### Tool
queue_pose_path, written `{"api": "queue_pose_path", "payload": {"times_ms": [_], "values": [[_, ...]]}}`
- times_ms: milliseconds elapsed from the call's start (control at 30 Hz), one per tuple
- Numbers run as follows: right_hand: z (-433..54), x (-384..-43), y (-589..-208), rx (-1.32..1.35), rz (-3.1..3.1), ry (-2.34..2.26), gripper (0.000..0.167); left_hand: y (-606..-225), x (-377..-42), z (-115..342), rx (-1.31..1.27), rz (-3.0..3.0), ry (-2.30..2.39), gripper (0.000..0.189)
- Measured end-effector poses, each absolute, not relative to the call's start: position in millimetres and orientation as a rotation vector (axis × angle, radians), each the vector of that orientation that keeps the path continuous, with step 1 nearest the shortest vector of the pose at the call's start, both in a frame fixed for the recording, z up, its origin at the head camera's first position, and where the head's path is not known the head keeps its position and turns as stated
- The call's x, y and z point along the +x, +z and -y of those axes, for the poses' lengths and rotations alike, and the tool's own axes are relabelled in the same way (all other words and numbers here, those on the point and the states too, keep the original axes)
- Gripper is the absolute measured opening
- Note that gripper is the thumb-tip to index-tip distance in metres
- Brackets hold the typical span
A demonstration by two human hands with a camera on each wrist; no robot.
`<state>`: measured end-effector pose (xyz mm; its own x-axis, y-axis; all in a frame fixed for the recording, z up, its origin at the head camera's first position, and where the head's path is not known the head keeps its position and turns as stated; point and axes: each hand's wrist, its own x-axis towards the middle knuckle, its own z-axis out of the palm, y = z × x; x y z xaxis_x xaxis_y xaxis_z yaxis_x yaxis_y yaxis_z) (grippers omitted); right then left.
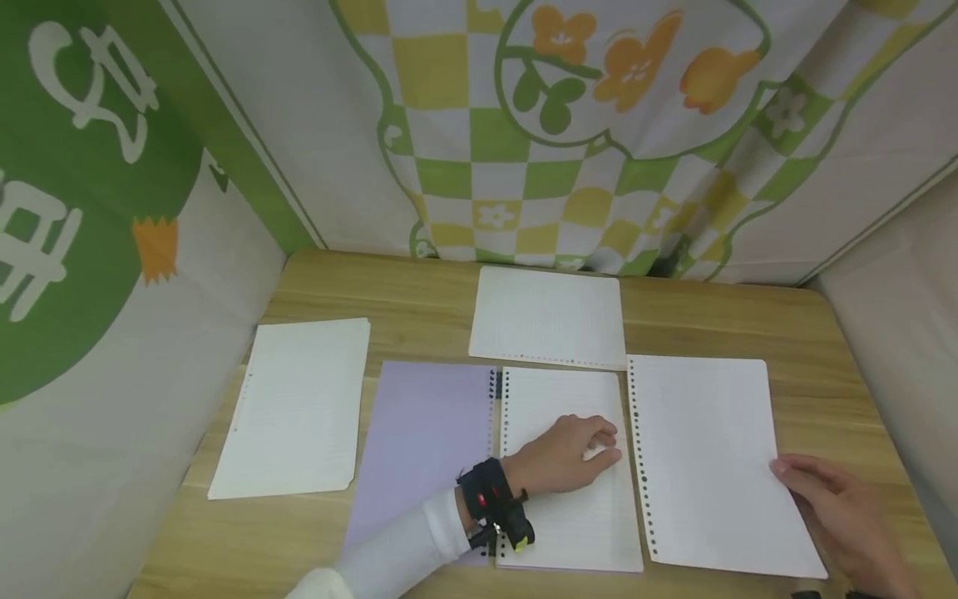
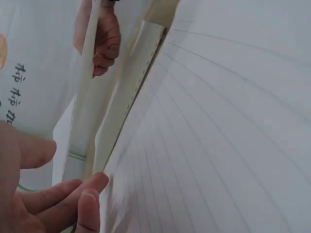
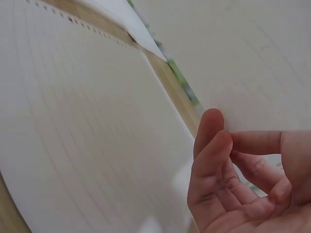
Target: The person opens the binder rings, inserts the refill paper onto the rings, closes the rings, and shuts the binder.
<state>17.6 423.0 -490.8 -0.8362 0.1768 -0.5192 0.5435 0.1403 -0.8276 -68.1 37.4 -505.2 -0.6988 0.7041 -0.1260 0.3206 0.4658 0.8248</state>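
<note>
My left hand (image 1: 565, 456) lies over the right-hand page of an open spiral-hole notebook (image 1: 565, 532), its fingers loosely bent and nothing between them. Its thumb and fingers stand apart close over the lined paper (image 2: 214, 126) in the left wrist view. At the right, my right hand (image 1: 841, 507) pinches the outer edge of a loose punched sheet (image 1: 711, 466) between thumb and fingers. The right wrist view has those fingertips (image 3: 221, 141) together beside the edge of the lined sheet (image 3: 97, 131). The notebook's purple cover (image 1: 434, 433) is laid open to the left.
Another punched lined sheet (image 1: 550, 316) lies sideways behind the notebook. A small stack of lined paper (image 1: 292, 408) is on the left of the wooden table (image 1: 419, 308). A patterned curtain (image 1: 516, 166) hangs at the back, with pale cloth walls at both sides.
</note>
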Motion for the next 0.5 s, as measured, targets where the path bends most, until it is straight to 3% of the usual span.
{"api": "queue_pose_path", "payload": {"times_ms": [233,500], "values": [[-377,12,-499,0.669,-2.006,-1.772,0.009,-511,-71,-11,0.499,-2.08,1.459,0.033],[-334,3,-504,0.596,-2.035,-1.759,0.012,-513,-65,20,0.347,-2.155,1.547,0.018]]}}
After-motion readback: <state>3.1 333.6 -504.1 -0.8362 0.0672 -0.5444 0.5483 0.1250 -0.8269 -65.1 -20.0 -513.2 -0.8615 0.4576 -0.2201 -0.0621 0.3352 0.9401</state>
